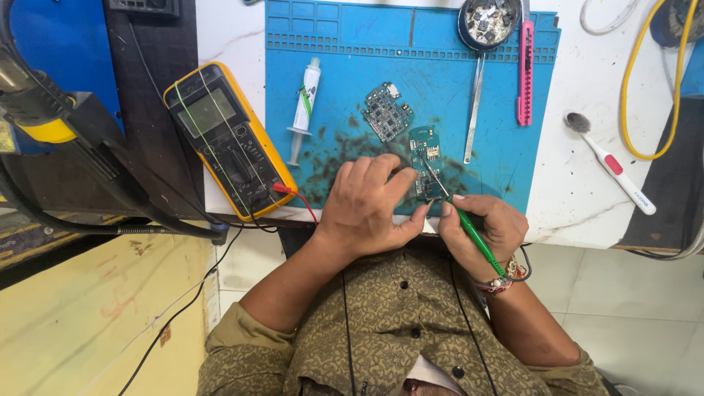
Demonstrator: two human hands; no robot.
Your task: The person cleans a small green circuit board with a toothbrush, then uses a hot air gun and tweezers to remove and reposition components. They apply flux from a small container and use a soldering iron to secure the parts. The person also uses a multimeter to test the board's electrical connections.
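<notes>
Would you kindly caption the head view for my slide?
Left hand steadies a teal circuit board while right hand applies a green-handled tool.

Olive patterned shirt [396, 323] (dark buttons), short sleeves; beaded bracelet [504, 279] on right wrist.

A blue work mat [506, 158], smeared dark near the middle, carries two green circuit boards [424, 147]. The probe [473, 238] is green, the multimeter [229, 139] yellow and grey, the knife [525, 73] pink, the toothbrush [612, 165] white and red.
</notes>
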